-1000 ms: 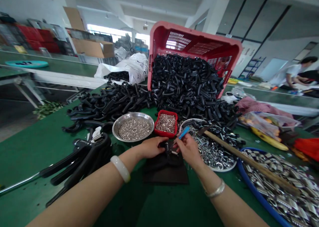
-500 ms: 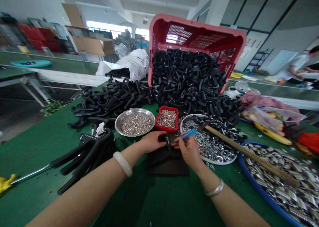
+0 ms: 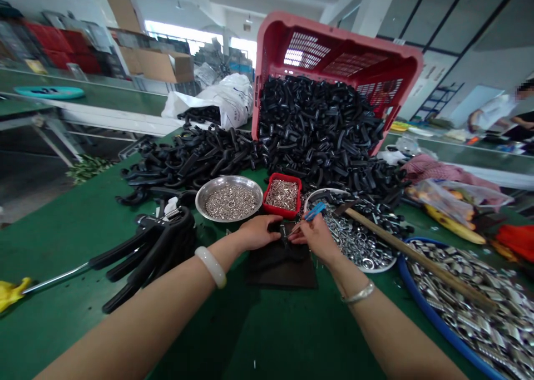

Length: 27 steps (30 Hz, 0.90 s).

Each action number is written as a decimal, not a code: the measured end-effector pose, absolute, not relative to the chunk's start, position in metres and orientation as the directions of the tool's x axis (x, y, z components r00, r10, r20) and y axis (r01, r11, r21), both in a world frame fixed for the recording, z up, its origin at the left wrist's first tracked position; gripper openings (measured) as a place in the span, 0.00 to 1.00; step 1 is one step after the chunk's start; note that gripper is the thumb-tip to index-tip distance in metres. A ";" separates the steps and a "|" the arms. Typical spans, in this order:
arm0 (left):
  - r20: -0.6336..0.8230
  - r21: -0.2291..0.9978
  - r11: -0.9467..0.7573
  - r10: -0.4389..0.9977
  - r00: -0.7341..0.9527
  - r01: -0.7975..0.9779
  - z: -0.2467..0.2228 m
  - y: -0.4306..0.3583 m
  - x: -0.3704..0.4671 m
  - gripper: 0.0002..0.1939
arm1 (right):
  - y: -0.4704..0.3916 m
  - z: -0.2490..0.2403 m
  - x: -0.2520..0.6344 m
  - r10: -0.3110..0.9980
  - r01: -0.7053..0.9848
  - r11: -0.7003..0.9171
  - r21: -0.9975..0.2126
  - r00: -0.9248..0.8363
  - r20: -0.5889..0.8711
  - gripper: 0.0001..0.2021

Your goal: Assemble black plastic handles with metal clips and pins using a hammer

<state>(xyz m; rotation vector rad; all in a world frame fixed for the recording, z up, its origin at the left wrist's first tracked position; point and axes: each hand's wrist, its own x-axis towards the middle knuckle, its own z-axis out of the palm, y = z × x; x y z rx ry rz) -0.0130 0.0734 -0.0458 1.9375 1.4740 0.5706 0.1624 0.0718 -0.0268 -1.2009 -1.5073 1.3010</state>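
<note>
On the green table (image 3: 233,335), a black part (image 3: 284,251) lies on a dark pad (image 3: 287,280), its far end between both hands, about equally near each (its long axis blurs into the pad); the left hand (image 3: 259,232) has thumb and fingers parted there, its grip unclear; the right hand (image 3: 315,238) pinches a blue-handled tool (image 3: 315,211); beyond, a steel bowl (image 3: 201,203) and a red tray (image 3: 280,211) hold small metal pieces.
</note>
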 end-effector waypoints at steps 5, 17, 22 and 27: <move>-0.027 0.687 -0.207 0.950 0.310 0.696 -0.040 0.072 -0.013 0.27 | 0.063 -0.021 0.164 0.834 0.131 -0.126 -0.983 -0.522 -0.176 0.10; -0.045 0.721 -0.171 0.955 0.292 0.671 -0.042 0.073 -0.014 0.29 | 0.055 -0.042 0.164 0.981 0.090 0.180 -0.980 -0.089 0.172 0.14; -0.057 0.731 -0.144 0.961 0.270 0.667 -0.040 0.071 -0.014 0.29 | 0.056 -0.035 0.161 0.918 0.478 0.397 -0.784 -0.198 0.344 0.09; -0.077 0.738 -0.125 0.961 0.267 0.663 -0.039 0.070 -0.015 0.28 | 0.055 -0.020 0.151 0.836 0.562 0.547 -0.621 -0.323 0.444 0.09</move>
